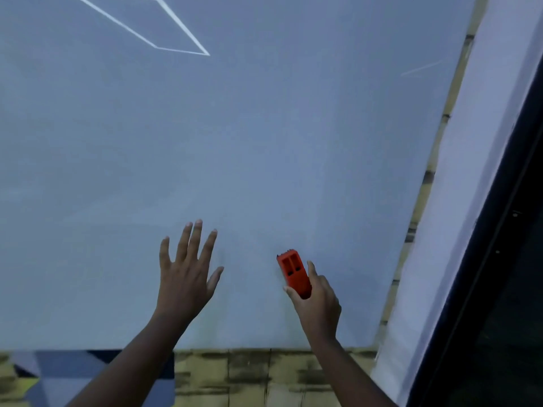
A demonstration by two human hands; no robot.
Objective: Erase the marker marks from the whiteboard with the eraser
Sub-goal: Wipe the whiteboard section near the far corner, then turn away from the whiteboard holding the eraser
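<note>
Head view gives me the whiteboard (264, 127) filling most of the frame, and I see the right hand (318, 304) at about five o'clock with its fingers (313, 270) wrapped shut around the lower half of the orange eraser (293, 273), which sits against the board near its bottom edge. The left hand (185, 274) is at about seven o'clock, fingers spread wide and holding nothing; I cannot tell whether the palm actually touches the board. I judge the job nearly done: the broad area around both hands looks clean, with no dark marker visible. What remains is uncertain, since the pale angular outline (164, 33) at eleven o'clock and a faint streak (423, 67) at two o'clock could be marks or reflections. A mottled brick wall (264, 377) shows below and beside the board, and a dark frame (499, 259) runs along the right; nothing blocks the eraser's path upward.
</note>
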